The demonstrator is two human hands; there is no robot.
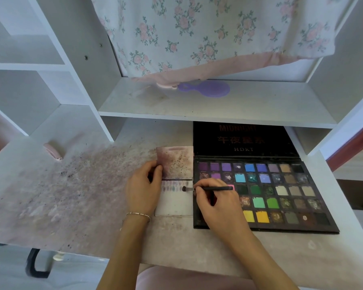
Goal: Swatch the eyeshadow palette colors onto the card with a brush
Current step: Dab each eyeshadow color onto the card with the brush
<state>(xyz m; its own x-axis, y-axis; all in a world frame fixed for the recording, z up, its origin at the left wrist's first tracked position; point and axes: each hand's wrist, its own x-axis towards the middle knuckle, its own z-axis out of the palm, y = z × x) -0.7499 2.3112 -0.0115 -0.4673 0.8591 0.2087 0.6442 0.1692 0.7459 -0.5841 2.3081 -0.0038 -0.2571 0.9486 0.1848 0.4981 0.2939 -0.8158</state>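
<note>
Room: a white shelving unit (50,65) is rising beyond both hands, with a floral cloth (208,28) hanging over the upper bay and a purple mirror (210,88) lying on the shelf well beyond the fingers.
Desk: the desk (71,195) is showing heavy powder staining and dark specks, spreading mostly out past the left hand; a pink object (52,150) is lying far off on that side.
Palette: the palette (260,193) is lying open under and beyond the right hand, lid propped back, its near-left pans hidden by that hand.
Card: the card (174,204) is sitting between the two hands, touching the palette's edge; a row of faint swatches is running across it, and the part nearer the wrists is staying mostly white.
Left hand: the left hand (143,189) is pinching the card's edge, pinning it flat.
Right hand: the right hand (216,204) is gripping the brush handle pencil-style.
Brush: the brush (205,188) is pointing toward the left hand, bristles touching the card at the end of the swatch row.
Risks: the wrist resting over the pans is likely picking up pigment and could smear it; loose desk powder could dirty the card; a card slipping under the thumb would drag the stroke into its neighbour; an uncleaned brush would be muddying the next shade.
</note>
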